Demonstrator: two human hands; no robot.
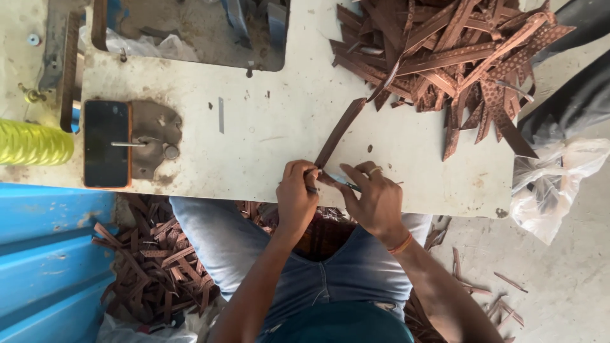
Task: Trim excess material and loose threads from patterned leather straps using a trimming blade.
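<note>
Browns on a stained off-white worktable

The leather strip (340, 131) is dark brown; the heaped strips (454, 60) are reddish brown, several dotted with punched holes. The worktable (286, 114) is off-white with rusty smudges. The thread cone (33, 143) is yellow-green, the phone (106, 143) black with an orange edge, the jeans (222, 244) pale blue, the metal sheet (44, 254) bright blue.

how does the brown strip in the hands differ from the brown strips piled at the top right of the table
The long brown strip lies alone, stretched straight across the white table, its near end pinched by the left hand and right hand. The heap of brown strips is untouched, tangled and crossing at all angles. Both look alike in colour and width.
</note>
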